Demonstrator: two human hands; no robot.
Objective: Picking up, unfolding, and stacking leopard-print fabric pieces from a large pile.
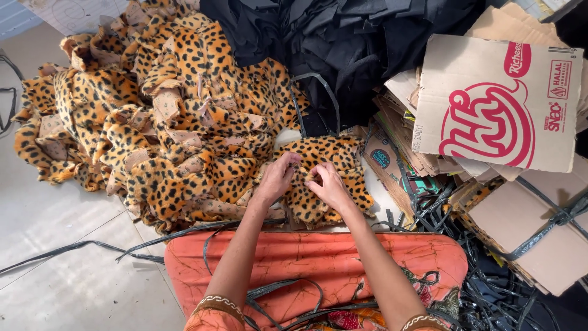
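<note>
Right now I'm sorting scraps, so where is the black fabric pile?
The black fabric pile lies top centre in the head view, between the leopard-print pieces on its left and the cardboard box on its right.

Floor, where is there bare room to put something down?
The pale floor is bare at lower left, between the leopard pile and the orange cloth, crossed only by a black strap. The right side is crowded with cardboard and tangled straps. Both hands, left hand and right hand, work a leopard piece.
</note>
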